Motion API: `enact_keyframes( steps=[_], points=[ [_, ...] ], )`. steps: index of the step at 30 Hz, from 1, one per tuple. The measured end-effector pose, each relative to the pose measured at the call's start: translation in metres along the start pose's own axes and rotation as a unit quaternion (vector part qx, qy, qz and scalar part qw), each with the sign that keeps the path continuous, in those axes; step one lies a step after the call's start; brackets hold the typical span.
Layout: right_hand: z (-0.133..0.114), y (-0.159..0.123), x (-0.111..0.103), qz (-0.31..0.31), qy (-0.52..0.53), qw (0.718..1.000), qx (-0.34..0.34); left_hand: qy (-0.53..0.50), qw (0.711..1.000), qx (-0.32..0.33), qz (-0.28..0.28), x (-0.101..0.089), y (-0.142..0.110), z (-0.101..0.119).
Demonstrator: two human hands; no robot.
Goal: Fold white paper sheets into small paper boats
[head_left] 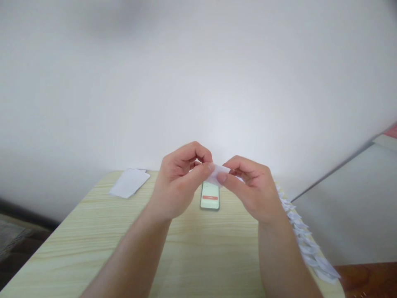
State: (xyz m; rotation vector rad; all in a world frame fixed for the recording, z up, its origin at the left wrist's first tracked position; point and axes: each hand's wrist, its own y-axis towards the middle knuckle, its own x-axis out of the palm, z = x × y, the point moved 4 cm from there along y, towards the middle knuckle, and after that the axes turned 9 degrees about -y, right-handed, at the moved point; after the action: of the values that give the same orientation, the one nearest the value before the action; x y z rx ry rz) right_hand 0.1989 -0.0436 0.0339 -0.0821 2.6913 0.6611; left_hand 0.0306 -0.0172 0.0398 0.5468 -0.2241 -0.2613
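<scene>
Between my two hands, raised above the table, is a small piece of white paper [217, 170] that looks folded. My left hand [182, 178] pinches its left side between thumb and fingers. On its right side, my right hand [249, 184] grips it with the thumb in front and the fingers behind. Below the paper a phone [210, 198] lies on the table with its screen lit, its upper part hidden by the paper and hands. How the paper is folded behind my fingers cannot be seen.
A stack of white paper sheets [130, 183] lies at the table's back left. Several folded white paper pieces [305, 240] run in a row along the right edge of the wooden table [198, 256]. A white wall [198, 82] rises behind the table.
</scene>
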Motion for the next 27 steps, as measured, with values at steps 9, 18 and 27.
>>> enact_keyframes(
  steps=[9, 18, 27],
  points=[
    [0.012, 0.002, -0.009, 0.062, 0.013, 0.997, 0.041, 0.166, 0.981, 0.099, -0.032, 0.001, -0.004, 0.007],
    [0.009, 0.002, -0.008, 0.054, -0.008, 0.998, 0.037, 0.211, 0.966, 0.105, -0.109, 0.004, -0.005, 0.005],
    [0.006, 0.002, -0.014, 0.03, -0.079, 0.995, 0.047, 0.215, 0.963, 0.096, -0.131, 0.004, -0.006, 0.009]
  ],
)
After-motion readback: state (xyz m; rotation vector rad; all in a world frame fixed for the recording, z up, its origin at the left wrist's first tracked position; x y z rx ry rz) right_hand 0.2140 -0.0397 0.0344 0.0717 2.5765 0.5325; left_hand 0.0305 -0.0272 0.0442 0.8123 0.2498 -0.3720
